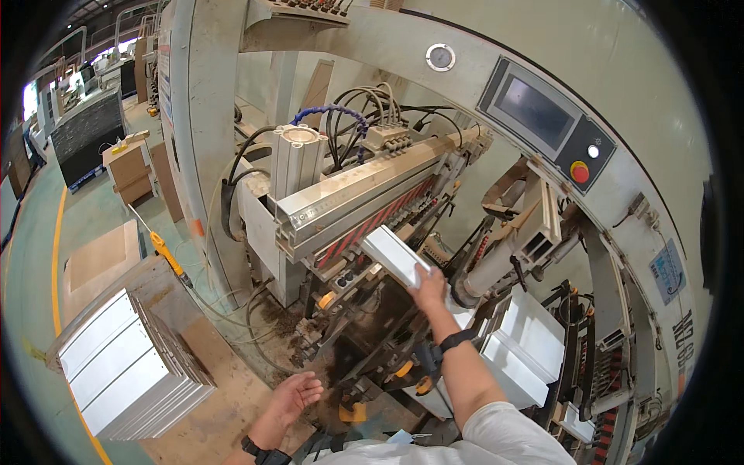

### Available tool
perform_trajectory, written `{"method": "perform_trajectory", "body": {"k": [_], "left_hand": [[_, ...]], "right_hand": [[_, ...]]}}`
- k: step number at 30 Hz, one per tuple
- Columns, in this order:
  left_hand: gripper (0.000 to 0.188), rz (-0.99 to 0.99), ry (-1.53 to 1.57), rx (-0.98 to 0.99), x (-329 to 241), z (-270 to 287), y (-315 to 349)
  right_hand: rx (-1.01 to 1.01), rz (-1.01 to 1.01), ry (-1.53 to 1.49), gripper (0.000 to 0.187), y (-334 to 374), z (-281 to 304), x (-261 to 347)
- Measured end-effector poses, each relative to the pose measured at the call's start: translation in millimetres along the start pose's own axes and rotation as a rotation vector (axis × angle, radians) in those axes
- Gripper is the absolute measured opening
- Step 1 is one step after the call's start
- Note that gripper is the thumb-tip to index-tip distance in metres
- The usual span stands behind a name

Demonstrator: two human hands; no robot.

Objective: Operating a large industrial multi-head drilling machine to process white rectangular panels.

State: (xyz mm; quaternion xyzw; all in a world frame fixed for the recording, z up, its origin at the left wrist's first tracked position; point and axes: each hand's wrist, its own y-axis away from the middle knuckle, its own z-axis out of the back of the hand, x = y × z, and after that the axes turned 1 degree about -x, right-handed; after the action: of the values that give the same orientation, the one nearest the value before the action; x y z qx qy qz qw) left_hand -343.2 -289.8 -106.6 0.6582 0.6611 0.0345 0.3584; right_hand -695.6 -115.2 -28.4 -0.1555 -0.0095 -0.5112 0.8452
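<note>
Right hand (428, 288) grips near end of white panel (394, 254), which runs far-left into drilling machine (349, 205). Left hand (293, 397) open, empty, near stacked white panels (124, 364).

Open gap beneath the aluminium beam (364, 198) where the white panel (394, 254) enters, cables (353, 116) crowding above, grey cylinder (496, 267) blocking right, stacked white boards (124, 364) well apart left
</note>
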Motion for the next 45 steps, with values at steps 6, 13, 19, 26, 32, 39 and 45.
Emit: {"method": "perform_trajectory", "body": {"k": [6, 13, 19, 26, 32, 39, 45], "left_hand": [[0.027, 0.064, 0.004, 0.015, 0, -1, -26], [0.042, 0.055, -0.381, 0.274, 6, -121, -159], [0.040, 0.103, -0.299, 0.196, 26, -164, -164], [0.037, 0.238, 0.023, 0.060, 38, -39, -40], [0.029, 0.026, 0.550, -0.268, 57, 81, 54], [0.019, -0.362, 0.877, -0.690, 109, 231, 109], [0.022, -0.509, 0.829, -0.812, 70, 268, 120]], "right_hand": [[0.235, -0.009, 0.027, 0.082, -45, 21, 15], [0.332, 0.104, -0.045, 0.081, -41, 16, 24], [0.367, 0.062, -0.131, 0.077, -21, 29, 40], [0.138, 0.072, -0.006, 0.078, -32, -6, 7], [0.141, 0.182, 0.163, 0.087, -57, -22, 4], [0.108, 0.321, -0.050, 0.085, -80, -42, -29], [0.149, 0.258, -0.006, 0.083, -72, -29, -20]]}}
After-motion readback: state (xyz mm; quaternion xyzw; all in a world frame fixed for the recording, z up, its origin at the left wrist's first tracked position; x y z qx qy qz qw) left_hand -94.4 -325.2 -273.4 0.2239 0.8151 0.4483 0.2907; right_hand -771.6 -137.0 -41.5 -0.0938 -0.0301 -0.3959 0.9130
